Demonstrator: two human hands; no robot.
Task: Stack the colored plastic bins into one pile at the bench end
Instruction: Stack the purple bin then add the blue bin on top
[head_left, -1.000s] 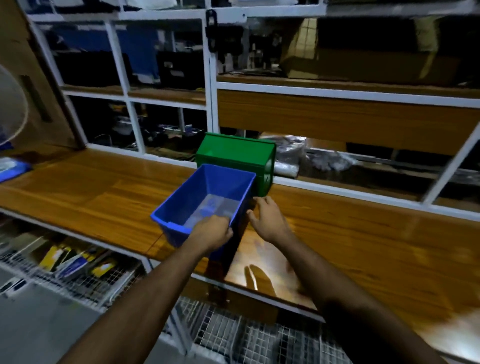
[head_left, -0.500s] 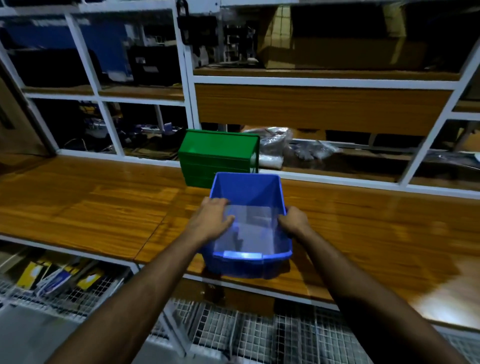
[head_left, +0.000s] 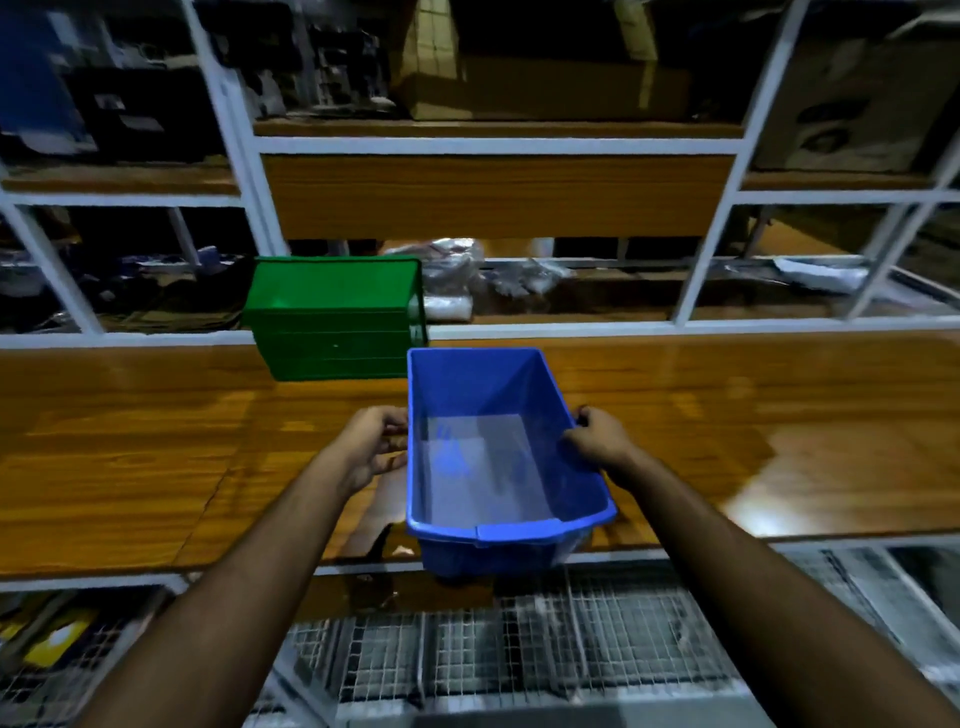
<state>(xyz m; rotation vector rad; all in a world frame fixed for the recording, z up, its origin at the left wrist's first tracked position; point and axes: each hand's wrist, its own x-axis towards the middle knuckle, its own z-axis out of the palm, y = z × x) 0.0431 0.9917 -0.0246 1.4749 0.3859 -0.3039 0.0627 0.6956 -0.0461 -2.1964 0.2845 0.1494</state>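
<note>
Wooden bench (head_left: 156, 447), one green bin (head_left: 335, 317), one blue bin (head_left: 498, 395)

no readable text, labels or numbers anywhere

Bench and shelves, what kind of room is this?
Probably a workshop or storeroom. A long wooden bench runs under white-framed shelves crammed with boxes and bagged parts. Both hands, left and right, grip a blue bin; a green bin stands behind.

hands (head_left: 488, 449) grip blue bin (head_left: 498, 530) (open side up) | green bin (head_left: 335, 317) behind
</note>
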